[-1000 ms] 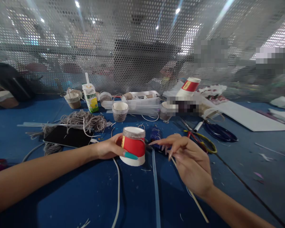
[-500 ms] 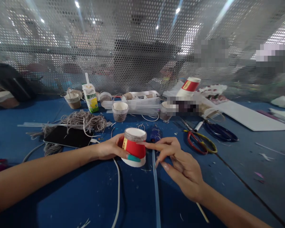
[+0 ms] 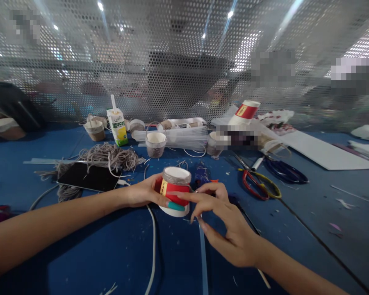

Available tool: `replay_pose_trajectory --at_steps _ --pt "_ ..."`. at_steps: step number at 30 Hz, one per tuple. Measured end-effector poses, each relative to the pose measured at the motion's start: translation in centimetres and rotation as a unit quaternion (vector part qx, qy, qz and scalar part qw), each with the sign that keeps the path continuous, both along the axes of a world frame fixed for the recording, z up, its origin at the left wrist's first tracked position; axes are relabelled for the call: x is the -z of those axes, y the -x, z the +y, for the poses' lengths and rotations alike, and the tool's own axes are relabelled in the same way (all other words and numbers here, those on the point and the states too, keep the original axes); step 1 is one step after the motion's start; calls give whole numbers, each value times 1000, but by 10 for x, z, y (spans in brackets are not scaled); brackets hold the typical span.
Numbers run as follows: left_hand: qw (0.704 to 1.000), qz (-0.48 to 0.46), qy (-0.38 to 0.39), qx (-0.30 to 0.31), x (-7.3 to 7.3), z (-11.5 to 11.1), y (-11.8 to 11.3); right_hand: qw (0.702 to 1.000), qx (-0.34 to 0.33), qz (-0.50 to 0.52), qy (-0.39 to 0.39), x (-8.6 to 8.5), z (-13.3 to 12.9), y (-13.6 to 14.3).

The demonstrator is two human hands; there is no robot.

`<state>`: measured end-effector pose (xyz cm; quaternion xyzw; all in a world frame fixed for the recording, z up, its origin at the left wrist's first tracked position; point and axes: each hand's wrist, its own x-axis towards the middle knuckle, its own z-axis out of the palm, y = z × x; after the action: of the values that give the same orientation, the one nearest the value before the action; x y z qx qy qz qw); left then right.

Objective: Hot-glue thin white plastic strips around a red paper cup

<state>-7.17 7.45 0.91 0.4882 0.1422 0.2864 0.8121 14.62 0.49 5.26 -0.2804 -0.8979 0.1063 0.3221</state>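
At mid-table, red-and-white cup (image 3: 178,187): upright within reach of both hands; wound near its narrower top with grey cord (image 3: 176,177); covered on the left side and over part of the red band; cannot tell if resting on the table (image 3: 110,254) or just clear of it.
Left hand (image 3: 147,190): holding the cup in a closed grip, thumb across the lower front; mostly out of sight at the other fingers, behind the cup.
Right hand (image 3: 232,229): laid along the cup's front with the index finger, bent at the rest; cannot tell at the grip whether pinching or loose.
Pale strip (image 3: 203,262): lost under the right fingertips, cut off at the bottom of view.
White cable (image 3: 154,246): cut off below too, vanishing beneath the left hand.
Blue object (image 3: 201,175): partly covered by the right hand, hard to identify.
Black phone (image 3: 89,177): overlapped at its far edge by a cord heap (image 3: 107,155).
Tilted cup (image 3: 246,112): masked underneath by pixel blocks; cannot make out the support.
Perforated screen (image 3: 110,53): too broken up to read the shapes beyond.
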Motion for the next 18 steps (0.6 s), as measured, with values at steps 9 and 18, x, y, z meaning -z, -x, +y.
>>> replay_pose_trajectory --at_steps 9,18 --pt "1000 -24 11 4 0 2 2 992 80 69 -64 2 2 -2" --pt "1000 -23 -2 -14 1 1 2 987 93 115 -58 3 4 -2"
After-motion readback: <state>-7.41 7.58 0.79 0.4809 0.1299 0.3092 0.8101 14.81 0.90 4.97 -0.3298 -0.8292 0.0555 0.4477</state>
